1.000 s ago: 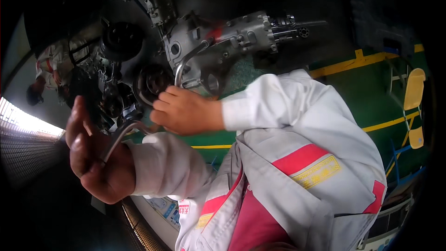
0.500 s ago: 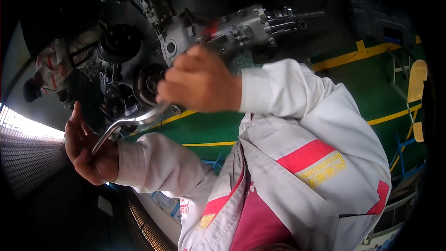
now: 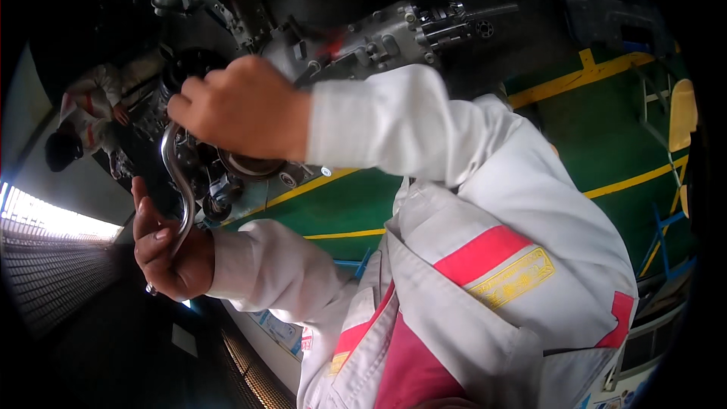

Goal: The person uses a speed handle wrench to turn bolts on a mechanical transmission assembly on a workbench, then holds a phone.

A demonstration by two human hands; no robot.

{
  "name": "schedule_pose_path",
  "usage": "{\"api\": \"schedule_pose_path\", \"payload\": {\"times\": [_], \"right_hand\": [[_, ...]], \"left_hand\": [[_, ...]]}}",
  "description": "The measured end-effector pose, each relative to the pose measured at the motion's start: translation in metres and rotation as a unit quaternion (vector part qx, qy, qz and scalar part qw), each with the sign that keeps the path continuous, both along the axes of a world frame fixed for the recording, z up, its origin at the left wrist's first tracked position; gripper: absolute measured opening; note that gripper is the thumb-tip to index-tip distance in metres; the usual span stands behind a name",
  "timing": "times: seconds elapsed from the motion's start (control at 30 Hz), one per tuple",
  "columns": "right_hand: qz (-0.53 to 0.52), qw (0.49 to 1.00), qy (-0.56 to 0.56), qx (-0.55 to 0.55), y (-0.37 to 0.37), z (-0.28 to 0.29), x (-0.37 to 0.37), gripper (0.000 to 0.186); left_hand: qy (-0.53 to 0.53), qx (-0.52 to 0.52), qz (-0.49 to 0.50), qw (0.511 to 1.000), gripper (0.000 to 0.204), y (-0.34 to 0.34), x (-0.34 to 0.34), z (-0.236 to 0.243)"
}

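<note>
A shiny bent steel speed brace [image 3: 180,182] runs between my two hands. My right hand [image 3: 238,108] is closed in a fist round its upper part. Lower down at the left, my left hand [image 3: 176,261] has the lower end across the palm, thumb and some fingers curled on it and one finger sticking up. A small bright tip shows below the left hand. Behind my right hand lie dark engine parts [image 3: 216,189], partly covered by it. Beyond my right wrist is a grey metal gearbox [image 3: 379,39] with a shaft at its right end.
A co-worker [image 3: 91,110] in a white and red jacket is bent over parts at the far left. Green floor [image 3: 556,136] with yellow lines [image 3: 625,182] lies to the right, beside a yellow-seated chair [image 3: 682,115]. A meshed panel [image 3: 53,257] stands at the left.
My right hand has swung left and slightly up, turning the speed brace from slanting to nearly upright. My left hand has shifted slightly right and stays on the lower end.
</note>
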State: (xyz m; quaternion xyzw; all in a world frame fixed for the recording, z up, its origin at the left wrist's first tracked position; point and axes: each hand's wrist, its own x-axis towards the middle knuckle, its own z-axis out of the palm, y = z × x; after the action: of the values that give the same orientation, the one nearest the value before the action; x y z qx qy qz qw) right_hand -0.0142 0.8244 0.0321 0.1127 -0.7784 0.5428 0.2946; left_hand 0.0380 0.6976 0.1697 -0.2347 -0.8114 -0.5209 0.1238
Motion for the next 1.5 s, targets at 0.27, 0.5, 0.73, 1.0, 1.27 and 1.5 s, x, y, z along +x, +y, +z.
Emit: {"api": "schedule_pose_path", "payload": {"times": [0.27,0.5,0.73,1.0,1.27,1.5], "right_hand": [[0.16,0.987,-0.017,0.017,0.034,0.007,0.075,0.011],[0.152,0.982,0.002,0.114,0.028,0.01,0.076,0.014],[0.113,0.99,0.001,0.081,0.046,0.016,0.073,0.011],[0.153,0.966,-0.032,-0.207,0.058,0.021,0.067,0.016],[0.19,0.964,-0.036,-0.182,0.087,0.004,0.071,0.024],[0.144,0.972,-0.054,-0.175,0.085,-0.039,0.078,0.025]], "left_hand": [[0.003,0.09,0.268,0.959,0.028,-0.026,-0.011,-0.009],[-0.028,0.093,0.356,0.93,0.019,-0.008,-0.016,-0.009],[0.02,0.072,0.254,0.964,0.023,0.006,0.01,-0.007],[0.033,0.105,-0.001,0.994,0.018,0.065,0.011,0.006],[0.013,0.11,-0.096,0.989,0.02,0.083,0.007,-0.009],[-0.055,0.165,-0.016,0.985,0.01,0.105,0.015,-0.035]]}}
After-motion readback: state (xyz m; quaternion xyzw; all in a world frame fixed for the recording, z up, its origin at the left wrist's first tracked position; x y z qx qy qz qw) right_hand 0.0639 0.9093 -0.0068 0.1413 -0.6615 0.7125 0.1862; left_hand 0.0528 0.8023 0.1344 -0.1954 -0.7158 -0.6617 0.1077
